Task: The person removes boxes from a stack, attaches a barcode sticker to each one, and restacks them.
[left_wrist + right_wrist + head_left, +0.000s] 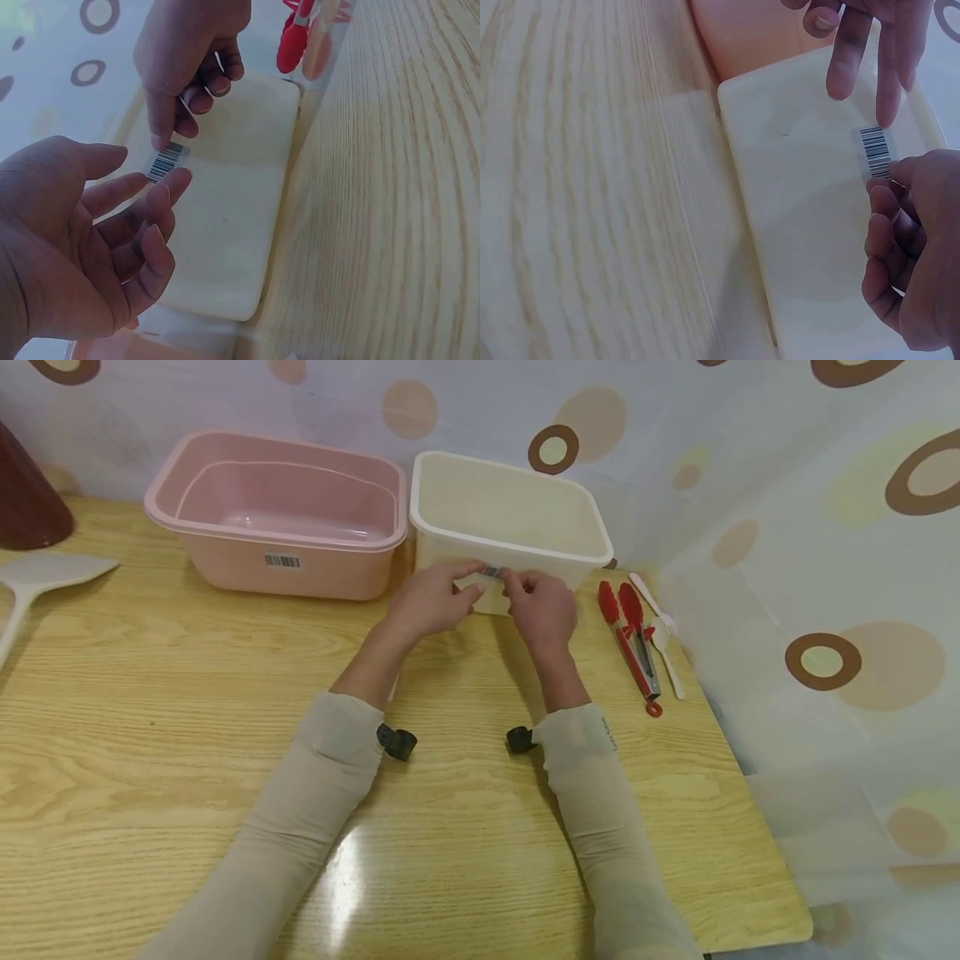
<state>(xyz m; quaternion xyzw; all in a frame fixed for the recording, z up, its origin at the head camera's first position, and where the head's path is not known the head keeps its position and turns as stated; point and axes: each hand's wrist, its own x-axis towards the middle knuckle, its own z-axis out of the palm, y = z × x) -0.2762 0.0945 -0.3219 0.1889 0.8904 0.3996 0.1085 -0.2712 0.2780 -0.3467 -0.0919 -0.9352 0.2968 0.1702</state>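
A barcode sticker [875,152] lies against the front wall of the cream plastic bin [510,547], just below its rim. My right hand [546,610] pinches the sticker's right end between thumb and curled forefinger. At the other end, my left hand [435,600] reaches in with a fingertip right at the sticker's edge. Its fingers are loosely bent and spread, as the left wrist view shows. The barcode's dark stripes [166,161] show between the two hands.
Left of the cream bin stands a pink bin [285,568] with its own barcode. Red-tipped tongs [633,639], a small fork [654,602] and a spoon [667,656] lie at right. A white spatula [45,572] and a dark red container [26,497] are far left.
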